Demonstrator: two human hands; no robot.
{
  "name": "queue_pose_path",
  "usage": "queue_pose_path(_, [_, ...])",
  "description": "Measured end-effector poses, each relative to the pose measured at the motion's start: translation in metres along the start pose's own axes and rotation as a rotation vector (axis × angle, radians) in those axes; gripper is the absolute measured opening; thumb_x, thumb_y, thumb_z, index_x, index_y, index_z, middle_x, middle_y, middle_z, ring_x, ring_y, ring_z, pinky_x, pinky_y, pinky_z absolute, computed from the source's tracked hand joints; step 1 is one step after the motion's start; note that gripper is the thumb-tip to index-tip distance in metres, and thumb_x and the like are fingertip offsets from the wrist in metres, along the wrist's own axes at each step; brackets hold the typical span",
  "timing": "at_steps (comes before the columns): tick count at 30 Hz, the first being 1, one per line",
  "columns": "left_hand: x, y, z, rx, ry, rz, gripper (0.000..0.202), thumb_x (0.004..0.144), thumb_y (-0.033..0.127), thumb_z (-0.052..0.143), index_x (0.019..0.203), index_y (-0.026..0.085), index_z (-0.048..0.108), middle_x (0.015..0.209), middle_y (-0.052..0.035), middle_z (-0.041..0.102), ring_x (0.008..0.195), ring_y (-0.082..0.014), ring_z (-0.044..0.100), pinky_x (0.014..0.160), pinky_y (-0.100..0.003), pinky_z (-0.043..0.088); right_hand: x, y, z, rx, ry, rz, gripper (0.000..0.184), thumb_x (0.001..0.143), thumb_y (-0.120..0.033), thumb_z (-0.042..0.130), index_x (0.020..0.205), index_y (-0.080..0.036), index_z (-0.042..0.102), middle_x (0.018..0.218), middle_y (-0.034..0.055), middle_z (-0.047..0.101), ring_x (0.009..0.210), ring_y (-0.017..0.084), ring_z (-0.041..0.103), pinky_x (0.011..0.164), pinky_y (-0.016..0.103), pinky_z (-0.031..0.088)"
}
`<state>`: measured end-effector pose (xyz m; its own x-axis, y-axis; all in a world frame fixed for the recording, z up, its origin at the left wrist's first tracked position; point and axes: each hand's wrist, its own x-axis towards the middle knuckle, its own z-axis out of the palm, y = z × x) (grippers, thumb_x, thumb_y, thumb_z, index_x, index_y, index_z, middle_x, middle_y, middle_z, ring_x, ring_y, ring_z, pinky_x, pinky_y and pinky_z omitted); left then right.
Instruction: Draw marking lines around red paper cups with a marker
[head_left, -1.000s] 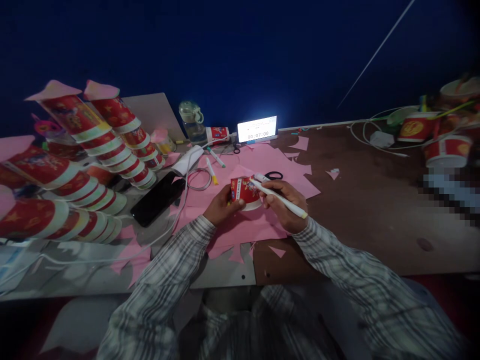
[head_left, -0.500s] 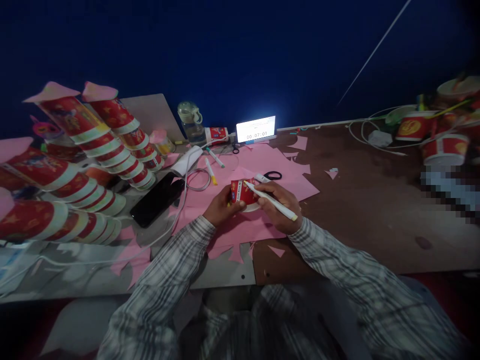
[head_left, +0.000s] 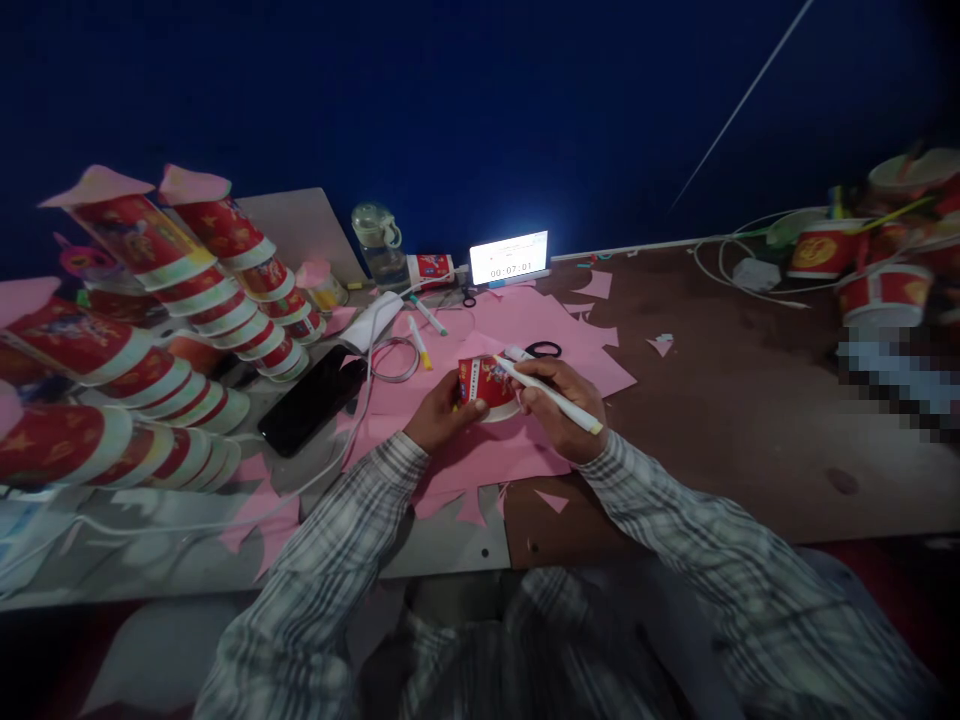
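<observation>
- Brown board and pale grey board meet in a seam to form the bench (head_left: 727, 450), its dark half dull and faintly stained.
- Deep navy and smooth, the wall (head_left: 450, 110) rises behind the pink sheets (head_left: 596, 365), crossed by one thin pale line.
- Flat, matte and overlapping, the pink sheets straddle the seam, with jagged paper scraps (head_left: 551, 500) around them.
- Over the pink sheets is a glossy red paper cup (head_left: 484, 385), tilted, printed, with a pale band; the left hand (head_left: 439, 418) has its grip clamped on it.
- Right hand (head_left: 559, 428): grip closed round a slim white marker (head_left: 559, 402), its tip at the cup's upper edge; I cannot tell whether they touch.
- Left of the pink sheets lie a glossy black phone (head_left: 311, 400) and ribbed stacks of red cups (head_left: 225, 285) topped with pink cones.
- Behind the pink sheets stand a clear bottle (head_left: 381, 262) and a glowing timer screen (head_left: 508, 258).
</observation>
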<state>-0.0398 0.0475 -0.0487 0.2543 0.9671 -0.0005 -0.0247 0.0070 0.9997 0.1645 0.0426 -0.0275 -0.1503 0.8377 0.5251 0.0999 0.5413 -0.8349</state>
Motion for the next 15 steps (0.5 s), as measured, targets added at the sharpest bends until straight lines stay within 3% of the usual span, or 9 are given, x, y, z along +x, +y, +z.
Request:
queue_pose_path(7, [-0.0006,-0.0005,-0.0006,0.049,-0.009,0.017,0.079,0.071,0.064,0.078,0.127,0.012,0.057,0.12,-0.0152,0.068,0.107,-0.0299,0.064,0.096,-0.042,0.049,0.0027,-0.0029,0.001,-0.011,-0.009,-0.005,0.02,0.092,-0.03,0.061,0.109,-0.021,0.068,0.1,0.0092,0.072,0.096,0.023,0.07,0.078,0.038,0.059])
queue_pose_path(15, [-0.0009,0.0,-0.0018,-0.007,-0.019,0.024,0.078,0.073,0.062,0.077,0.13,0.013,0.055,0.122,-0.0153,0.066,0.11,-0.029,0.063,0.098,-0.041,0.048,-0.0023,-0.0013,-0.0026,0.153,-0.012,0.063,0.024,0.093,-0.037,0.061,0.109,-0.02,0.066,0.083,0.0036,0.069,0.061,0.013,0.062,0.058,0.031,0.054])
